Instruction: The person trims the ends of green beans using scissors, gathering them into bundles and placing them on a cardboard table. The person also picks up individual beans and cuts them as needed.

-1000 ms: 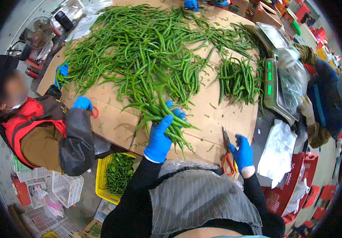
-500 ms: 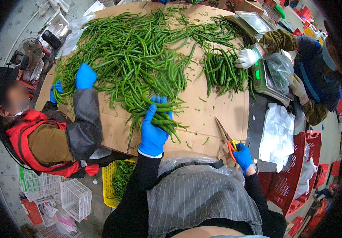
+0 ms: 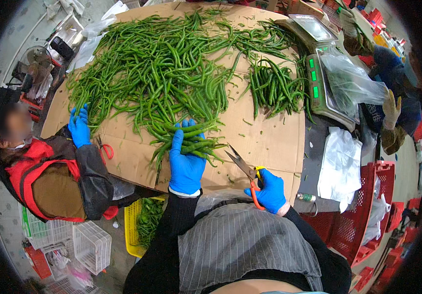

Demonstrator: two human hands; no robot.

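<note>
My left hand (image 3: pixel 186 161), in a blue glove, grips a bunch of long green chili peppers (image 3: pixel 198 144) at the near edge of a large pile (image 3: pixel 162 63). Just to its right, my right hand (image 3: pixel 270 191), also blue-gloved, holds orange-and-yellow-handled scissors (image 3: pixel 243 166), their blades pointing toward the bunch. Both hands are over the cardboard-covered table (image 3: pixel 240 132). A smaller heap of peppers (image 3: pixel 274 88) lies farther right.
A co-worker (image 3: pixel 54 171) with blue gloves stands left, beside red scissors (image 3: pixel 106 149). Another person (image 3: pixel 392 98) handles clear plastic at a scale (image 3: pixel 319 88). White bags (image 3: pixel 338 166), a red crate (image 3: pixel 348 220), a yellow crate of peppers (image 3: pixel 132 230) and white crates (image 3: pixel 91 247) surround the table.
My right hand has picked up the scissors and moved left toward the bunch. The left co-worker's hand went forward, then back. The right co-worker's white glove has left the small heap.
</note>
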